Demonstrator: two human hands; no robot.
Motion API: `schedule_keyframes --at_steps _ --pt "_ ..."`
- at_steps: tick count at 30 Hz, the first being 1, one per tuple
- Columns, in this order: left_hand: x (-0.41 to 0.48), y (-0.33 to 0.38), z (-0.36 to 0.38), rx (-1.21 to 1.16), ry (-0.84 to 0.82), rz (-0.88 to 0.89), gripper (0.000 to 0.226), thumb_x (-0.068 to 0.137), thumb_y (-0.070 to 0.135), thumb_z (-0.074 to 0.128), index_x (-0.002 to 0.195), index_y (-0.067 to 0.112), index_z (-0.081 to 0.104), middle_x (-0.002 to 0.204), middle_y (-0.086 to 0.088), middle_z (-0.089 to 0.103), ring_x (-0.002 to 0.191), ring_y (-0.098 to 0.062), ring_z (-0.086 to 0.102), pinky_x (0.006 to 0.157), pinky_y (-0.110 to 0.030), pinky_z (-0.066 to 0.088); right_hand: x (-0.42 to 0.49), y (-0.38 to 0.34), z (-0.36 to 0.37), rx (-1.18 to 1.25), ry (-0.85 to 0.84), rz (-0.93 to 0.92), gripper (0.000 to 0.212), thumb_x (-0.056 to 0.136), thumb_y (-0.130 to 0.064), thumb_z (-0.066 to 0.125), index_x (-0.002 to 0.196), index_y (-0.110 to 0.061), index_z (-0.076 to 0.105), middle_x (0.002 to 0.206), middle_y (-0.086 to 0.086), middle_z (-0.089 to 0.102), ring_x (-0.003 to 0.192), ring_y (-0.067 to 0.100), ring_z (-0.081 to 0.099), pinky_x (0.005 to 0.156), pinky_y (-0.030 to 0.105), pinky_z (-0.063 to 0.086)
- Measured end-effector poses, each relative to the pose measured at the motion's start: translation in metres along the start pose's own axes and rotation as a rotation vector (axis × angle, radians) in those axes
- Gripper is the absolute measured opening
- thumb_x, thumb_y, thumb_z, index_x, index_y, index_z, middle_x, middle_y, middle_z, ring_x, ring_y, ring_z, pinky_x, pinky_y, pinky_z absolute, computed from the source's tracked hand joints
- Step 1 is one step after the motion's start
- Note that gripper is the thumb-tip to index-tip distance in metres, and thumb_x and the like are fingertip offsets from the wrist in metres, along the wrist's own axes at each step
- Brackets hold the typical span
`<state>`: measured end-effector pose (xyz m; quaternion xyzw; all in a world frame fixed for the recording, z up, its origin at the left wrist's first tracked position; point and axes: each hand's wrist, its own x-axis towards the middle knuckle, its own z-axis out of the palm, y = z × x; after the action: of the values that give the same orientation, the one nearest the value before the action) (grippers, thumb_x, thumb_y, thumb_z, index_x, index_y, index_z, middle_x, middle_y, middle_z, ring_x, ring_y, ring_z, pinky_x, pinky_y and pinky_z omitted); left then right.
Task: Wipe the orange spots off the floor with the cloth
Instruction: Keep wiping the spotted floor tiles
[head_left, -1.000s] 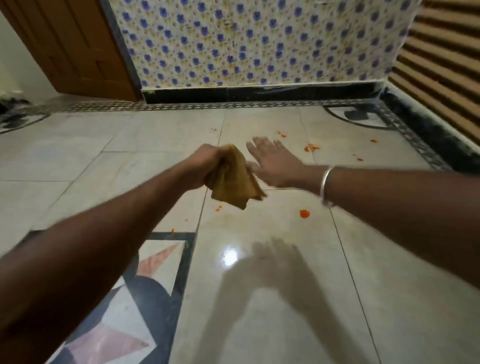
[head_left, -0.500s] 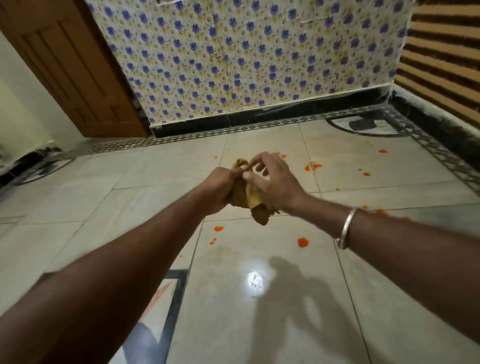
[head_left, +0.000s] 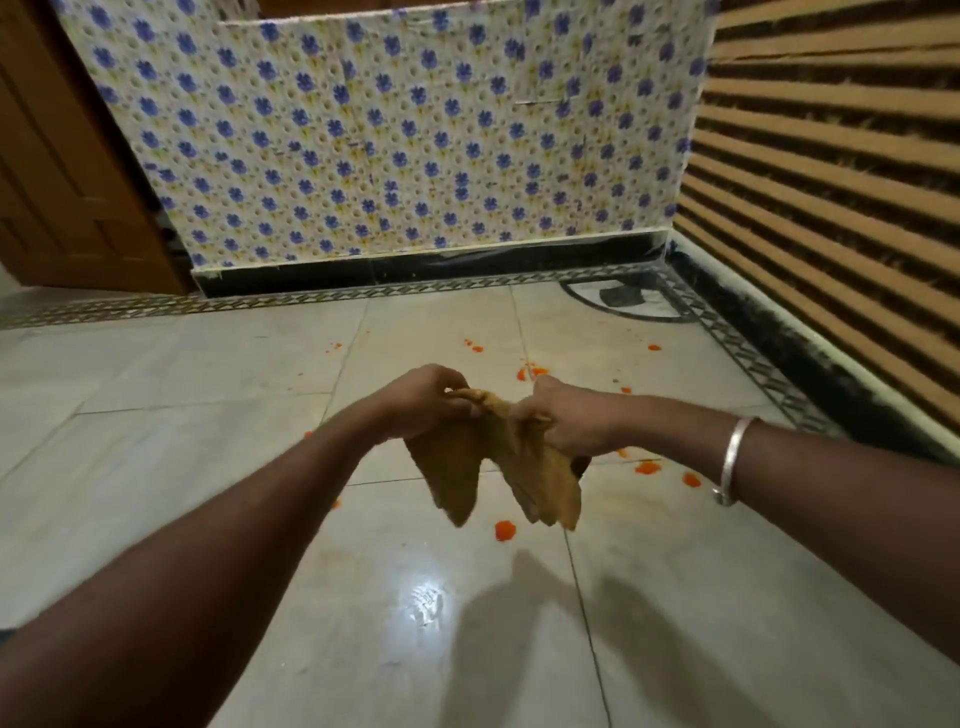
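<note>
Left hand (head_left: 421, 402) and right hand (head_left: 566, 421) each grip the cloth (head_left: 498, 462), held side to side above the floor (head_left: 208, 415), ends hanging, with the nearest orange spot (head_left: 505, 530) directly below between them

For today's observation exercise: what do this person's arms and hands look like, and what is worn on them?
The left forearm and right forearm are bare, no sleeves in view. The left hand and right hand wear no gloves. A plain silver-coloured bangle circles the right wrist; the left wrist carries nothing.
</note>
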<state>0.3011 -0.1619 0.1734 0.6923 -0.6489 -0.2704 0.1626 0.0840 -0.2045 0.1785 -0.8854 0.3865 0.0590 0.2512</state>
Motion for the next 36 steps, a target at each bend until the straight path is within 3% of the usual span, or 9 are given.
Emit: schedule_keyframes --at_steps 7,11,13,17,21,25,29,32,36 --pt "0.021 0.041 0.03 0.182 0.242 0.024 0.019 0.101 0.03 0.061 0.098 0.014 0.071 0.088 -0.002 0.068 0.079 -0.019 0.064 0.065 -0.034 0.054 0.008 0.015 0.004 0.11 0.279 0.207 0.056 0.092 -0.003 0.057 0.144 -0.024 0.055 0.135 0.007 0.057 0.1 0.02 0.057 0.069 0.024 0.047" --pt "0.023 0.054 0.074 0.089 0.247 0.081 0.017 0.096 0.024 0.061 0.08 0.017 0.06 0.082 -0.008 0.069 0.073 -0.025 0.065 0.06 -0.035 0.051 0.019 0.023 0.018 0.416 0.519 0.342 0.021 0.089 -0.005 0.062 0.097 -0.023 0.069 0.1 0.0 0.067 0.076 0.014 0.057 0.056 0.025 0.042" --pt "0.021 0.049 0.093 -0.08 0.199 0.149 0.007 0.09 0.021 0.066 0.092 0.017 0.061 0.084 -0.001 0.066 0.074 -0.018 0.062 0.057 -0.027 0.044 0.024 0.025 0.023 0.541 0.556 0.41 0.018 0.087 -0.006 0.06 0.081 -0.022 0.066 0.085 -0.002 0.065 0.074 0.015 0.059 0.058 0.028 0.049" --pt "0.013 0.03 0.116 -0.522 -0.039 0.212 0.071 0.075 0.015 0.081 0.136 0.019 0.045 0.108 -0.005 0.067 0.089 -0.022 0.074 0.074 -0.037 0.064 0.036 0.026 0.027 0.766 0.593 0.515 0.015 0.087 -0.011 0.059 0.094 -0.01 0.072 0.09 0.012 0.073 0.084 0.029 0.071 0.081 0.045 0.063" --pt "0.02 0.009 0.127 -0.514 0.122 0.078 0.038 0.082 0.013 0.067 0.118 0.021 0.058 0.105 -0.005 0.071 0.097 -0.024 0.072 0.085 -0.053 0.062 0.036 0.02 0.037 0.958 0.487 0.506 0.014 0.091 -0.01 0.062 0.098 -0.002 0.07 0.095 0.015 0.071 0.085 0.026 0.072 0.075 0.036 0.065" --pt "0.018 -0.011 0.137 -0.576 0.077 -0.079 0.025 0.089 0.0 0.057 0.109 0.013 0.066 0.101 -0.013 0.072 0.097 -0.034 0.071 0.085 -0.056 0.062 0.032 0.024 0.054 0.815 0.602 0.385 0.017 0.09 -0.019 0.062 0.092 -0.006 0.072 0.093 0.009 0.071 0.095 0.029 0.071 0.085 0.05 0.062" --pt "0.02 -0.025 0.146 -0.69 -0.021 -0.154 0.021 0.091 -0.001 0.057 0.108 0.007 0.066 0.102 -0.024 0.068 0.097 -0.043 0.069 0.088 -0.058 0.06 0.022 0.048 0.091 0.562 0.706 0.369 0.018 0.102 -0.028 0.053 0.1 -0.019 0.068 0.111 -0.001 0.066 0.101 0.018 0.061 0.076 0.031 0.048" --pt "0.022 -0.049 0.155 -0.824 -0.058 -0.277 0.027 0.09 0.003 0.06 0.116 0.005 0.063 0.107 -0.021 0.065 0.096 -0.038 0.067 0.091 -0.06 0.058 0.015 0.078 0.136 0.452 0.693 0.426 0.02 0.105 -0.028 0.048 0.114 -0.021 0.065 0.123 0.002 0.059 0.113 0.022 0.057 0.083 0.033 0.046" --pt "0.018 -0.094 0.179 -0.263 0.216 -0.415 0.055 0.092 0.037 0.07 0.141 0.014 0.055 0.132 -0.016 0.065 0.118 -0.034 0.063 0.102 -0.049 0.051 0.007 0.101 0.196 0.235 0.384 0.361 0.043 0.107 -0.029 0.044 0.149 -0.017 0.046 0.161 0.008 0.035 0.152 0.026 0.026 0.119 0.039 0.03"
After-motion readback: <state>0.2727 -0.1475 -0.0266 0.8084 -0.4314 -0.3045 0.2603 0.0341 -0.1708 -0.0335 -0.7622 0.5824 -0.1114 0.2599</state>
